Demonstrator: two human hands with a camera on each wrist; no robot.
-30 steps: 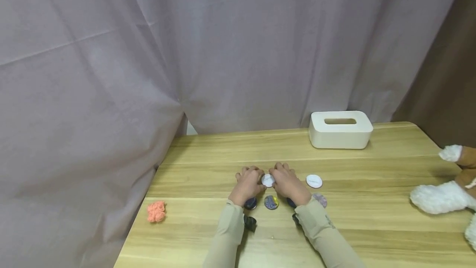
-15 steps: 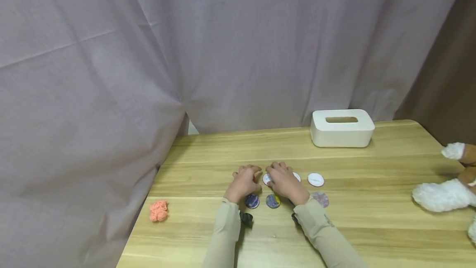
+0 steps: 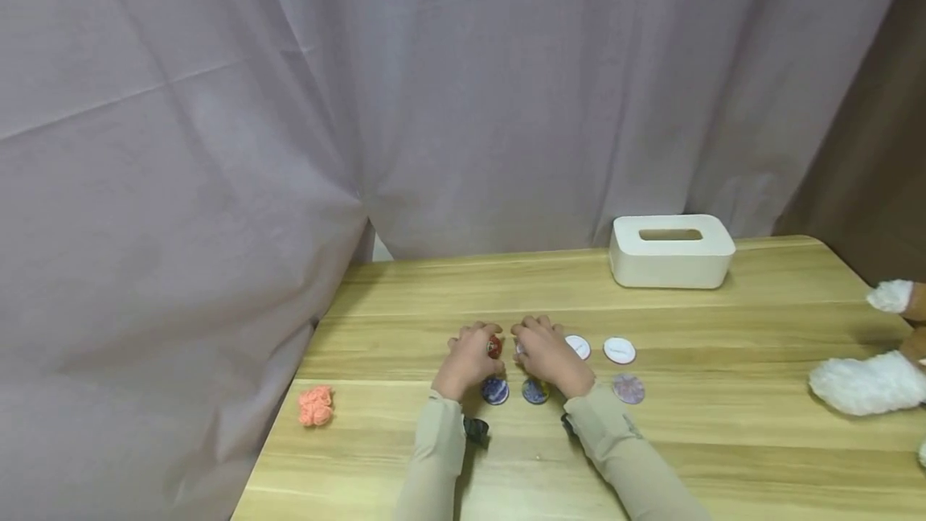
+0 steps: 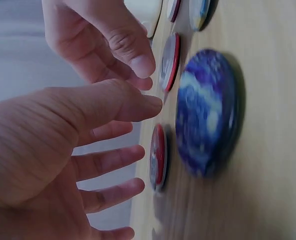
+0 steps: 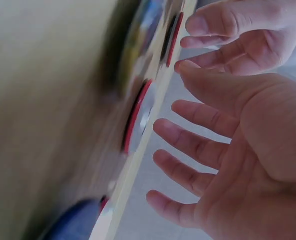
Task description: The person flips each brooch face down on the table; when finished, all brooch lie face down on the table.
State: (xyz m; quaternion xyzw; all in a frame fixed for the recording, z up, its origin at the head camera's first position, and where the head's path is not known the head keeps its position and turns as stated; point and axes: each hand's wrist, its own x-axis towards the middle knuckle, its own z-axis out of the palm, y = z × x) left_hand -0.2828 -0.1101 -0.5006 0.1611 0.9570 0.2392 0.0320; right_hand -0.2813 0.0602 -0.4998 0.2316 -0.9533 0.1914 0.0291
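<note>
On my feed, I take the red badge (image 3: pixel 495 346) as the middle of the dial: it lies on the desk (image 3: pixel 723 473), just beside the fingertips of the left hand (image 3: pixel 466 356), which sits at 9 o'clock. I cannot tell whether they touch it. Those fingers are spread wide, with nothing gripped. At 3 o'clock the right hand (image 3: pixel 548 354) has its fingers apart, lightly bent, holding nothing, and it blocks most of my head view of a white-backed badge (image 3: pixel 519 348).

Beyond that hand at 3 lie a second white disc (image 3: pixel 577 346) and a third white disc (image 3: pixel 619 350). The blue-purple badge (image 3: pixel 495 390) is near at 6, the blue-yellow badge (image 3: pixel 535 391) between 4 and 5, partly behind the right wrist, the pale purple badge (image 3: pixel 628 388) between 3 and 4.

Farther out I have a tissue box (image 3: pixel 673 252) at 2, a white-and-brown plush toy (image 3: pixel 857 383) at 3, cut by the frame, and a coral knitted piece (image 3: pixel 316 406) between 8 and 9. A grey curtain (image 3: pixel 492 103) hangs at 12.
</note>
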